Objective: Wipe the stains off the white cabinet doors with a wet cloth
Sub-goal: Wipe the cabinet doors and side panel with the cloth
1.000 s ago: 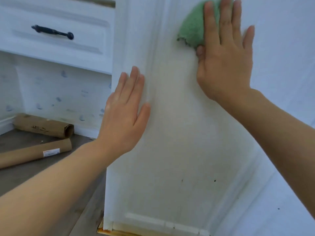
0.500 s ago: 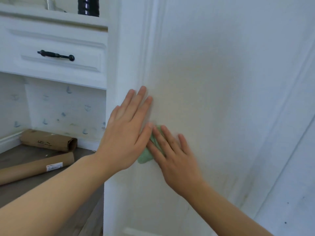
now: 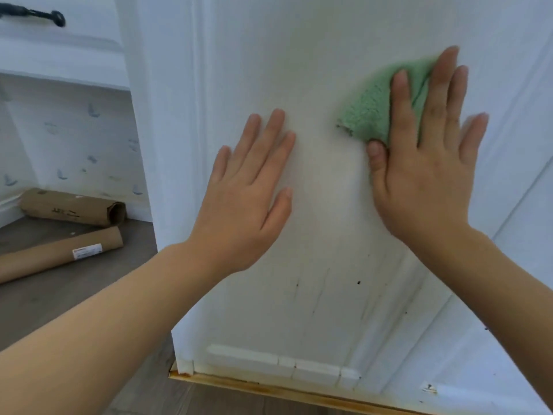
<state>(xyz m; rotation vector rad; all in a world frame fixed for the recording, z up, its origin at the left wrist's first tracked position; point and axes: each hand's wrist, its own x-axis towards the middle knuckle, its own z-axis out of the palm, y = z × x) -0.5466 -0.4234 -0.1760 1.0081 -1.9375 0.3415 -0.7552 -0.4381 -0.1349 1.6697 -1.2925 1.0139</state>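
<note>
The white cabinet door (image 3: pixel 314 70) fills the middle and right of the head view. A green cloth (image 3: pixel 371 109) lies flat against it at the upper right. My right hand (image 3: pixel 419 169) presses the cloth to the door with straight, spread fingers. To the left of it, my left hand (image 3: pixel 248 193) rests flat on the bare panel, fingers straight, a gap apart from the cloth. Dark specks and faint streaks (image 3: pixel 358 283) mark the door's lower part, below both hands.
A white drawer with a black handle (image 3: pixel 36 15) sits at the upper left. Two brown cardboard tubes (image 3: pixel 59 253) lie on the grey floor in the recess at left. A wooden strip (image 3: pixel 269 390) runs under the door's bottom edge.
My right hand has swept the cloth from beside my left hand up and to the right. The left hand stays flat on the door. The view has dipped downward.
</note>
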